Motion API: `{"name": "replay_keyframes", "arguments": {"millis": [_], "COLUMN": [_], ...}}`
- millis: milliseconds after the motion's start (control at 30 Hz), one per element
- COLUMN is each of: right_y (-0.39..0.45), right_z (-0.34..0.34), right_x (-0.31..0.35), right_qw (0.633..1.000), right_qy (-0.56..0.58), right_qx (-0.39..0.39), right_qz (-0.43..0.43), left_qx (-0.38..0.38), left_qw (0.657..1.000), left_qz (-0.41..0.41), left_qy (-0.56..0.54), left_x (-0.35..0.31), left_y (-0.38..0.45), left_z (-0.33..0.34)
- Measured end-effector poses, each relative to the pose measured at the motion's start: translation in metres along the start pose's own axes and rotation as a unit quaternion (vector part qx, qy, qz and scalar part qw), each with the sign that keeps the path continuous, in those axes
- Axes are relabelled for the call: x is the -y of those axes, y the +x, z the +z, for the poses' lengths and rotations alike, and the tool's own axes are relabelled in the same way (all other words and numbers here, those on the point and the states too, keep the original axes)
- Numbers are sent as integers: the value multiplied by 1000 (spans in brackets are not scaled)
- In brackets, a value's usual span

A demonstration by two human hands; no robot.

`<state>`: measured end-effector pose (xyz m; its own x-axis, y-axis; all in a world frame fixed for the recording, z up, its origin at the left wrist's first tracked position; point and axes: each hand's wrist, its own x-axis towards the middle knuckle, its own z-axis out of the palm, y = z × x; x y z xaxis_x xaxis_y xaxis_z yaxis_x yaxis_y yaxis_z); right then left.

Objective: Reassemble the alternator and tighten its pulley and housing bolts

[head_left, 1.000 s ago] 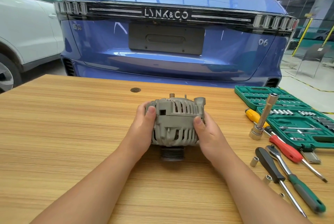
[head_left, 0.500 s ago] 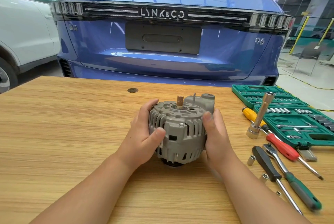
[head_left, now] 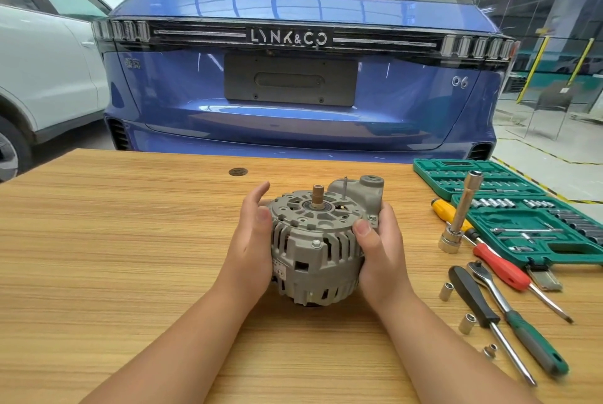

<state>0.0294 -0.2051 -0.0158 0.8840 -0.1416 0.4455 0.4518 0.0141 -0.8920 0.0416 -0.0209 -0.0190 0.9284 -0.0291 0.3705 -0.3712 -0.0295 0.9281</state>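
Hands [head_left: 253,240] tipped alternator [head_left: 318,240] upright since prev; shaft now up.

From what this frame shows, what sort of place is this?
Probably a car repair workshop: a blue car is parked just behind the wooden table, and a green socket set lies open beside the alternator.
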Motion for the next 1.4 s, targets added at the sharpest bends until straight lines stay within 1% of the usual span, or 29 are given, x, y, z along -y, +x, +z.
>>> {"name": "replay_keyframes", "arguments": {"millis": [133, 267, 367, 433, 467, 567, 600, 667, 800, 1033, 1200, 1267, 1400], "right_y": [0, 3, 7, 10, 11, 13, 14, 16, 16, 22, 23, 23, 21], "right_z": [-2, -5, -7, -6, -5, 0, 0, 2, 4, 0, -2, -3, -5], "right_x": [-4, -8, -10, -9, -10, -7, -8, -7, -5, -5, -9, -8, -5], "right_qw": [1000, 998, 999, 1000, 999, 982, 977, 979, 985, 982, 981, 981, 985], "right_qy": [-18, -45, -37, -12, 8, 81, 93, 99, 113, 127, 123, 114, 100], "right_qx": [1, 6, 15, 17, 13, -47, -56, -61, -67, -88, -89, -85, -82], "right_qz": [-19, -42, -32, 1, 31, 163, 182, 165, 116, 106, 124, 129, 117], "left_qx": [-16, 8, 17, 6, 4, 6, 4, 7, 50, 105, 106, 100, 56], "left_qw": [1000, 1000, 1000, 1000, 999, 978, 970, 966, 967, 970, 979, 985, 997], "left_qz": [16, 13, 1, -17, -31, -99, -110, -113, -101, -80, -76, -72, -30], "left_qy": [-7, 7, 10, -10, -40, -185, -215, -233, -229, -204, -156, -117, -38], "left_x": [3, 9, 12, 10, 7, -3, -4, -1, 9, 11, 15, 14, 10], "left_y": [-1, 3, 7, 9, 10, 14, 16, 18, 17, 15, 17, 15, 10], "left_z": [2, 0, -1, 1, 1, 0, -1, -1, -2, -4, -6, -6, -4]}}
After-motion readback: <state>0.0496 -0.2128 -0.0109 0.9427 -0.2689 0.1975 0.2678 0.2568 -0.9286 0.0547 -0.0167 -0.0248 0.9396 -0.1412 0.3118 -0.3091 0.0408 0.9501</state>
